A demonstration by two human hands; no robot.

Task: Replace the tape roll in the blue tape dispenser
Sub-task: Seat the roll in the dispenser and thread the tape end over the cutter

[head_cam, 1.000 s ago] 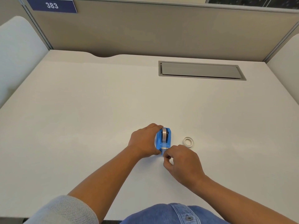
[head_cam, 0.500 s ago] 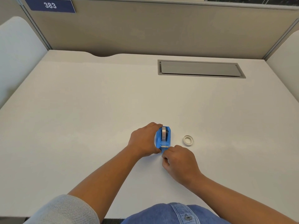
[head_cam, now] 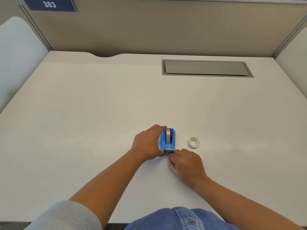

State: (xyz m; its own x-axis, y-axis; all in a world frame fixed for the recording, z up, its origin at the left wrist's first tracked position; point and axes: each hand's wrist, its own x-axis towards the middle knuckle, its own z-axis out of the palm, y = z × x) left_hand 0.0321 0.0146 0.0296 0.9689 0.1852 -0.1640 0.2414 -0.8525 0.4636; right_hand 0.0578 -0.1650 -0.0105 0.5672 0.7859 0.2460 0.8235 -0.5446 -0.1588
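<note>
Just below the middle of the frame, the blue tape dispenser (head_cam: 168, 141) stands on the white desk (head_cam: 99, 113) with a roll (head_cam: 169, 135) seated in it, and the left hand (head_cam: 147, 143) grasps its left side to hold it firm. The right hand (head_cam: 186, 165) is closed at the cutter end, seemingly pinching the tape's end, though I cannot tell this surely. I judge this the last step, and 1 empty ring (head_cam: 193, 142) lies to the right; next comes a short pull across the blade.

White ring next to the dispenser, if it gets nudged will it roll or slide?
The white ring lies flat on the desk, so it would probably slide, not roll. It looks thin and hollow, so likely very light. Set on edge, it would probably roll.
</note>
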